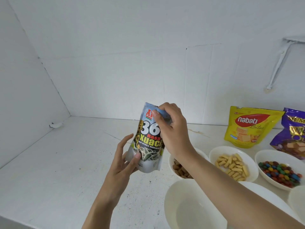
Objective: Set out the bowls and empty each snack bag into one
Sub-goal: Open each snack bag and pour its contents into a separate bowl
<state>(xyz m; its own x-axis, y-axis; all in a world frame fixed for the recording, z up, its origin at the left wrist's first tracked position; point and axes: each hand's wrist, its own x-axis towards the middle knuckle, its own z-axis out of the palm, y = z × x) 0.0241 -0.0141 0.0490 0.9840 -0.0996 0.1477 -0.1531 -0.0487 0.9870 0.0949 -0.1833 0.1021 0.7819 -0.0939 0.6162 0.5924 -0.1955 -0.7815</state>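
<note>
- While the left grip (122, 161) holds the lower part of the sunflower-seed bag (148, 146) with its thumb across the printed front and its fingers curled behind, the right grip (171, 129) pinches the bag's top right corner between thumb and curled fingers.
- The bag stands nearly upright in the air above the desk (66, 162), its top leaning a little to the left, to the left of the bowls and just beyond the empty one.
- Whether its top seal is torn cannot be told.
- The right forearm crosses over the bowls from the lower right.
- The empty bowl (181, 204) sits nearest the camera, under that forearm.
- Beyond it, the brown-snack bowl (170, 162) is partly hidden by the right wrist and holds small brown pieces (179, 171).
- To its right, the middle bowl (214, 152) holds pale yellow sticks (232, 166).
- Further right, the candy bowl (264, 154) holds coloured coated sweets (279, 172).
- Another white bowl (297, 200) is cut off at the right edge.
- The yellow Nabati bag (247, 128) stands at the back near the wall, touching the purple bag (292, 134) on its right.
</note>
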